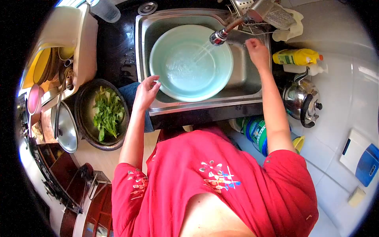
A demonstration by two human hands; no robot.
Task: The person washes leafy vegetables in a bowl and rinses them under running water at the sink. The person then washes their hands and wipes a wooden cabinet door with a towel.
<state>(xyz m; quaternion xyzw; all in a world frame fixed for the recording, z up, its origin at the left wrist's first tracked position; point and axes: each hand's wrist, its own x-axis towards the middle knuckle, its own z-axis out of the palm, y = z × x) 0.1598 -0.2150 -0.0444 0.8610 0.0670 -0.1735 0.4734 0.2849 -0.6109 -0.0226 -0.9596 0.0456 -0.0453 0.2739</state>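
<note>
Water runs from the faucet (218, 37) into a pale green basin (221, 75) set in the steel sink (158, 106). My left hand (148, 91) is beside the basin's lower left rim, its fingers apart and nothing in them. Over the right part of the sink, to the right of the basin, is my right hand (256, 49), raised with its fingers curled; whether they hold anything is too small to tell. A dark round pan (83, 114) with leafy greens (108, 114) in it lies left of my left hand.
A dish rack (85, 55) with plates and a pot lid (67, 126) are at the left. On the right are a yellow bottle (296, 57) and a steel kettle (298, 94). A blue cloth (130, 94) hangs at the counter edge.
</note>
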